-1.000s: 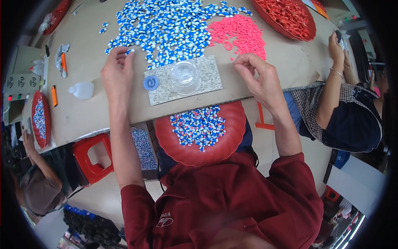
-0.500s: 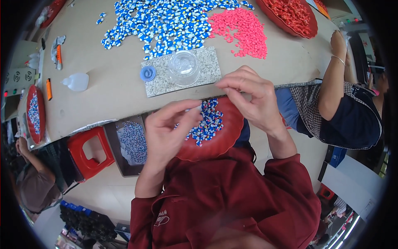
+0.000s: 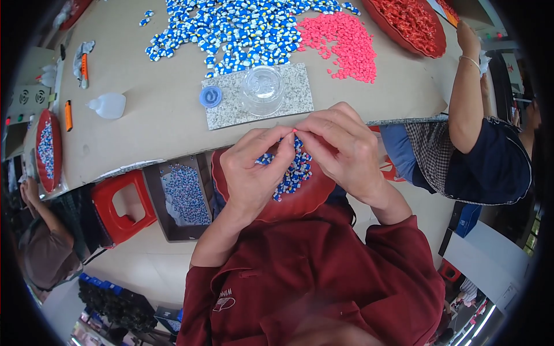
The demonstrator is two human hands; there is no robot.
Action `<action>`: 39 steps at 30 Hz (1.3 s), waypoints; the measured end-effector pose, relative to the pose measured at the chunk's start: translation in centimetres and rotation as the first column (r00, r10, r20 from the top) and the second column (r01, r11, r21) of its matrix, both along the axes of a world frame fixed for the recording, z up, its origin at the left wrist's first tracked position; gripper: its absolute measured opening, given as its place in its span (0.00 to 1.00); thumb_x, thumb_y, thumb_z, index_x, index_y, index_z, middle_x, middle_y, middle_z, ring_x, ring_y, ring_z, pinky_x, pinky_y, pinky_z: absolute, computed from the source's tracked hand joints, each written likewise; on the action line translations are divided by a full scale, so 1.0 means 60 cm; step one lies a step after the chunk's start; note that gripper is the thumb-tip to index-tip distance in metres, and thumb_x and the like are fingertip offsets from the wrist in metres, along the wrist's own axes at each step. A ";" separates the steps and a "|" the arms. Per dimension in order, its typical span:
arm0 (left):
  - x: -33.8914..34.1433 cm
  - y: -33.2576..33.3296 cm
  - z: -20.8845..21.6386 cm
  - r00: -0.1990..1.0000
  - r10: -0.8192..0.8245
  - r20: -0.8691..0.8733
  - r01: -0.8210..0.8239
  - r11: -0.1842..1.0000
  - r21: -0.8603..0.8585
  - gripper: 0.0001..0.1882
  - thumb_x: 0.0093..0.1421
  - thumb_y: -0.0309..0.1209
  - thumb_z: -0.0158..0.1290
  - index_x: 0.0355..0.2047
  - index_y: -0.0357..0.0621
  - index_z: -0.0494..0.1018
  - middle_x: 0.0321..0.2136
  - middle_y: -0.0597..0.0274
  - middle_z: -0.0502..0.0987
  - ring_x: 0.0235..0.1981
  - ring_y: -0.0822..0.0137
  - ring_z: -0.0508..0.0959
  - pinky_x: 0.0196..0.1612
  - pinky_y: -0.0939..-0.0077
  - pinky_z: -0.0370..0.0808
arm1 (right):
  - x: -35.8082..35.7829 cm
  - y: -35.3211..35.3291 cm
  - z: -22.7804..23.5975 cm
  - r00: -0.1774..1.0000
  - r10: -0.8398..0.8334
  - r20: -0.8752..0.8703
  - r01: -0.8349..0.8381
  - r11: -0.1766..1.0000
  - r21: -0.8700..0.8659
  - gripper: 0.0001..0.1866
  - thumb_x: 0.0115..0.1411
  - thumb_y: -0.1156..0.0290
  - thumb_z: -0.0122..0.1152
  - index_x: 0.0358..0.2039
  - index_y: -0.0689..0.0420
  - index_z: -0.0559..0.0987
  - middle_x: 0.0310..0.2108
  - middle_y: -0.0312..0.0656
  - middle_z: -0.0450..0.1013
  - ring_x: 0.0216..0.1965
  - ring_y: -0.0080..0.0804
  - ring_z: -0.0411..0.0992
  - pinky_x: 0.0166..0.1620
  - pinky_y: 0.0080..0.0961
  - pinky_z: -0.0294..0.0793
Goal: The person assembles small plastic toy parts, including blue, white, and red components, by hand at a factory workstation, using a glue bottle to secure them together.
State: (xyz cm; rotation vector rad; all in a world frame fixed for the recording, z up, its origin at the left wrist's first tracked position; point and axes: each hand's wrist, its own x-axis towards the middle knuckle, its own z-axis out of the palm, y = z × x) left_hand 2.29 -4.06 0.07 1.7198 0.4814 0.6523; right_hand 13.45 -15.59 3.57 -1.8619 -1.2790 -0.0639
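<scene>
My left hand [image 3: 251, 167] and my right hand [image 3: 348, 151] meet fingertip to fingertip above the red plate [image 3: 309, 202]. A small pink piece [image 3: 295, 131] shows at the meeting point, pinched in my right fingertips. My left thumb and forefinger are closed too, but whatever they hold is hidden. Below, partly covered by the hands, small blue-and-white pieces [image 3: 293, 176] lie heaped on the plate. Just beyond the hands, a clear round dish [image 3: 262, 92] and a small blue cup [image 3: 210, 97] rest on a speckled stone slab [image 3: 297, 86].
Blue-and-white pieces [image 3: 242, 34] and pink pieces [image 3: 352, 49] spread over the table's far side. A white squeeze bottle [image 3: 109, 106] and an orange cutter [image 3: 68, 115] lie left. A grey bin [image 3: 158, 199] and red stool [image 3: 121, 222] stand below the edge. Co-workers sit on both sides.
My hands have come together; the right one moved down and left to the left fingertips. The pink piece now shows between them. The co-worker's arm at right has reached farther up.
</scene>
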 end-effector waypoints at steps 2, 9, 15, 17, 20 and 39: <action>-0.002 0.000 -0.005 1.000 -0.020 0.019 0.022 0.994 -0.105 0.07 0.55 0.21 0.58 0.36 0.37 0.80 0.26 0.60 0.79 0.25 0.75 0.78 0.30 0.83 0.74 | 0.000 0.002 -0.002 1.000 0.020 0.004 -0.020 1.000 0.011 0.12 0.47 0.84 0.66 0.34 0.62 0.79 0.29 0.41 0.75 0.30 0.36 0.71 0.32 0.29 0.72; -0.016 0.011 0.014 0.985 -0.128 0.117 0.171 0.833 -0.527 0.12 0.63 0.21 0.52 0.47 0.34 0.73 0.37 0.62 0.76 0.37 0.75 0.77 0.41 0.83 0.74 | 0.046 0.043 0.014 0.926 0.049 0.374 -0.094 0.990 0.102 0.14 0.43 0.79 0.63 0.34 0.61 0.77 0.31 0.40 0.71 0.33 0.36 0.69 0.34 0.30 0.70; -0.030 0.017 0.020 0.982 -0.117 0.151 0.185 0.774 -0.605 0.13 0.64 0.22 0.50 0.49 0.32 0.71 0.36 0.59 0.78 0.36 0.70 0.80 0.42 0.79 0.77 | 0.072 0.066 0.030 0.849 0.179 0.497 -0.169 0.983 -0.067 0.10 0.45 0.73 0.59 0.30 0.61 0.75 0.29 0.40 0.69 0.34 0.35 0.68 0.36 0.31 0.68; -0.033 0.019 0.020 0.982 -0.111 0.152 0.183 0.760 -0.624 0.13 0.64 0.22 0.50 0.49 0.32 0.71 0.36 0.58 0.78 0.36 0.69 0.81 0.42 0.78 0.78 | 0.071 0.065 0.035 0.850 0.188 0.491 -0.178 0.982 -0.067 0.10 0.45 0.75 0.60 0.31 0.62 0.75 0.29 0.40 0.69 0.33 0.36 0.68 0.36 0.31 0.68; -0.033 0.025 0.010 0.981 -0.080 0.179 0.182 0.712 -0.678 0.14 0.65 0.22 0.50 0.50 0.32 0.71 0.36 0.55 0.79 0.36 0.68 0.81 0.42 0.78 0.78 | 0.062 0.058 0.045 0.889 0.178 0.422 -0.184 0.983 -0.025 0.12 0.43 0.80 0.63 0.32 0.62 0.78 0.29 0.40 0.71 0.32 0.36 0.69 0.34 0.30 0.70; -0.030 0.013 -0.004 0.973 -0.083 0.216 0.209 0.719 -0.663 0.14 0.63 0.21 0.51 0.50 0.34 0.74 0.34 0.54 0.81 0.33 0.69 0.82 0.40 0.80 0.79 | -0.008 0.012 0.021 0.937 0.197 0.289 -0.186 0.980 -0.066 0.20 0.39 0.82 0.63 0.38 0.68 0.78 0.33 0.45 0.73 0.30 0.40 0.70 0.33 0.30 0.72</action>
